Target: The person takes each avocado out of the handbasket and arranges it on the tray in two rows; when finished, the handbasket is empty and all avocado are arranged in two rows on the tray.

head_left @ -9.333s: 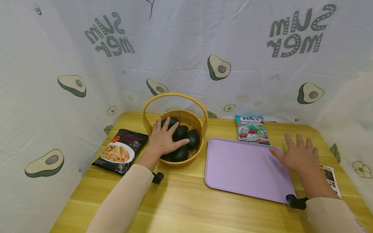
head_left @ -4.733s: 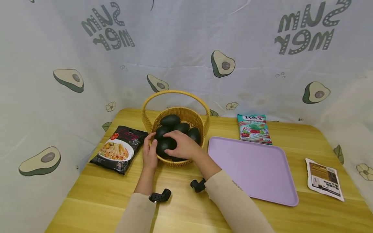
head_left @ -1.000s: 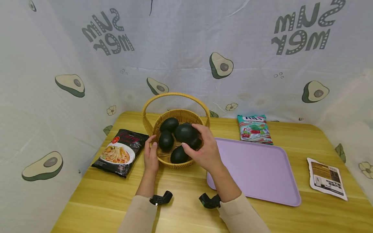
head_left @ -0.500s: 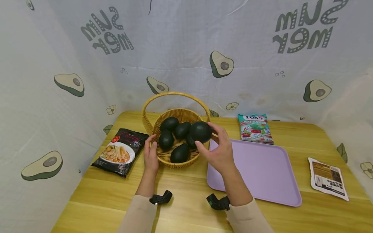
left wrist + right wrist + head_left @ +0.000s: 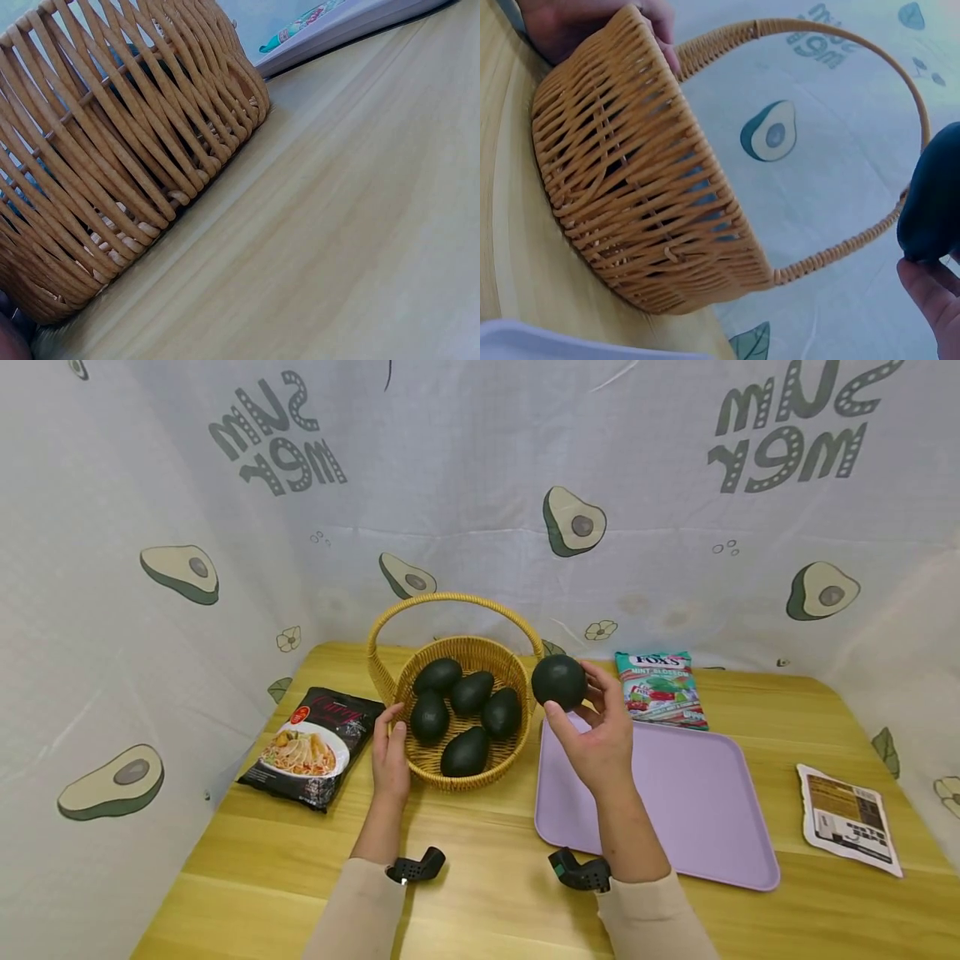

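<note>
My right hand (image 5: 600,735) pinches a dark green avocado (image 5: 558,682) between thumb and fingers, raised above the far left corner of the lilac tray (image 5: 697,810). In the right wrist view that avocado (image 5: 934,199) shows at the right edge, the thumb under its lower end. My left hand (image 5: 390,760) grips the near left rim of the yellow wicker basket (image 5: 450,783); the right wrist view shows its fingers (image 5: 664,22) hooked over the rim. Several avocados (image 5: 465,752) lie apart from one another on the basket's floor, its arched handle standing over them.
Left of the basket lies a black noodle packet (image 5: 307,747). A teal candy bag (image 5: 660,689) lies behind the tray, and a white and brown pouch (image 5: 851,818) to its right. A printed curtain (image 5: 480,485) hangs behind the wooden table (image 5: 480,877).
The right hand has lifted the avocado out of the basket and carried it right, past the rim to the tray. The left hand has stayed at the basket's rim.
</note>
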Action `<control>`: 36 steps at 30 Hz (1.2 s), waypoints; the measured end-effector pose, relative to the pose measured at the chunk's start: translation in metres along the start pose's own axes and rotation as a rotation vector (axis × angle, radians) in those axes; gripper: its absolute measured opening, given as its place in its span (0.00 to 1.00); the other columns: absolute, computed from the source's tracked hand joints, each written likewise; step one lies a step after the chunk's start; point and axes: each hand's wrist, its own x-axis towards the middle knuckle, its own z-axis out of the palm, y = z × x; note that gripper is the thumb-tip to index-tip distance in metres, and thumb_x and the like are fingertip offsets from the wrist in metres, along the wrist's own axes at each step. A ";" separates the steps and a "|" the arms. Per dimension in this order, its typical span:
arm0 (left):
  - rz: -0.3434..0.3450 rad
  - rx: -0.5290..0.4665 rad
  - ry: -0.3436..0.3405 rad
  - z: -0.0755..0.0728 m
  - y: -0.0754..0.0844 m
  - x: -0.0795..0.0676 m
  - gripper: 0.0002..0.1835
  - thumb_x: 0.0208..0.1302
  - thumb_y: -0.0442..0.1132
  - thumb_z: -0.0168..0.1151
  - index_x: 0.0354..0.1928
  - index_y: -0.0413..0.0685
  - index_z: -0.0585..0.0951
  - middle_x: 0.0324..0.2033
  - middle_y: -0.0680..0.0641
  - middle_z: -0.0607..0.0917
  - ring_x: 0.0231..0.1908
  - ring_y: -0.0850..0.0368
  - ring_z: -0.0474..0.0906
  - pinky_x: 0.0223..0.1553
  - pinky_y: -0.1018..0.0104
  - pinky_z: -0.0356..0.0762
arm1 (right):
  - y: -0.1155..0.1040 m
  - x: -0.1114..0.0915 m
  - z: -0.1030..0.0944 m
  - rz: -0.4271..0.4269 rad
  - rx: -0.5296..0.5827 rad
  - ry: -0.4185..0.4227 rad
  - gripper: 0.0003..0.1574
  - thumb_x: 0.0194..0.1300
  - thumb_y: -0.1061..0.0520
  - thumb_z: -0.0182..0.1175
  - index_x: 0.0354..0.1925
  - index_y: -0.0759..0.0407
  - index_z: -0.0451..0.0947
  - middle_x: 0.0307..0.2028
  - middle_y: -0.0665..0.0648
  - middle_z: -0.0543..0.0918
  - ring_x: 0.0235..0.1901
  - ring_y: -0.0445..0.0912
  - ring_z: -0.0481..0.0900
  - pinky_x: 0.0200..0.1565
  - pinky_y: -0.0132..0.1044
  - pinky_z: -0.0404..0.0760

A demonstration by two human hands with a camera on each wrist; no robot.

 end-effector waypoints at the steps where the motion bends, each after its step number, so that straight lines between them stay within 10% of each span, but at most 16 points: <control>1: -0.001 0.002 -0.001 0.000 0.000 0.000 0.21 0.80 0.40 0.43 0.68 0.40 0.70 0.72 0.39 0.68 0.77 0.44 0.55 0.77 0.43 0.49 | 0.001 0.001 -0.001 0.017 -0.003 0.005 0.40 0.58 0.69 0.70 0.68 0.63 0.69 0.55 0.43 0.75 0.52 0.37 0.80 0.52 0.20 0.79; 17: -0.018 0.007 -0.022 -0.001 0.000 0.000 0.22 0.81 0.42 0.42 0.69 0.42 0.69 0.74 0.40 0.65 0.78 0.44 0.53 0.77 0.41 0.49 | 0.028 0.011 -0.017 0.396 -0.019 0.001 0.34 0.75 0.50 0.58 0.74 0.48 0.63 0.59 0.63 0.73 0.46 0.47 0.84 0.38 0.24 0.84; 36: -0.023 0.015 -0.019 -0.001 0.002 0.000 0.21 0.81 0.42 0.41 0.69 0.43 0.69 0.74 0.41 0.66 0.78 0.44 0.53 0.77 0.41 0.49 | 0.067 0.006 -0.013 0.579 -0.286 -0.094 0.38 0.73 0.37 0.57 0.74 0.49 0.65 0.59 0.69 0.76 0.44 0.57 0.83 0.29 0.33 0.86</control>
